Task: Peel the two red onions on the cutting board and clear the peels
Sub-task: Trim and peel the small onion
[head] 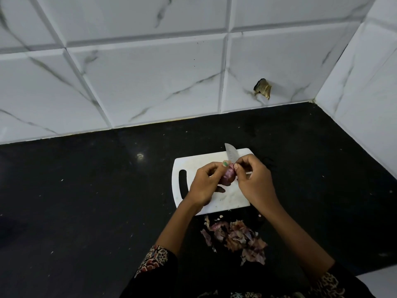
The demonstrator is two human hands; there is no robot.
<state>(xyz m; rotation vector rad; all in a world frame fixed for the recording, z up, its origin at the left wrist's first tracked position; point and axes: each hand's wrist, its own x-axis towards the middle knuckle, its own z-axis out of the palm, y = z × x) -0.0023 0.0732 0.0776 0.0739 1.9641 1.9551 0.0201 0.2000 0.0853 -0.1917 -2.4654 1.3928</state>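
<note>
left hand [205, 182]: curled round the small red onion [228, 175], cupping it from the left side, thumb up on top near the tip. Thumbnail looks like it has some green polish on it.
right hand [253, 179]: gripping the steel-bladed kitchen knife [231, 154], fingers wrapped over the handle so you can't really see it. Thumb is pressed against the right side of the onion, close to the left thumb.
red onion: held up between both hands, just above the board, not resting on it as far as I can tell. Purple skin showing with some pale streaks.
knife: blade pokes out past the right hand's fingers, pointing away toward the wall.
second onion: can't make one out, maybe hidden behind the hands.
white plastic cutting board [199, 160]: right under both hands, its handle slot off to the left of the left hand.
pile of dry purple-brown onion peels [236, 235]: on the black stone desk [86, 201], just off the near edge of the board, between the two forearms.
patterned dark sleeves [154, 261]: down at the bottom, on both arms.
white marble-look wall tiles [150, 72]: beyond the hands, with a chipped hole [262, 88] low on one tile.
</note>
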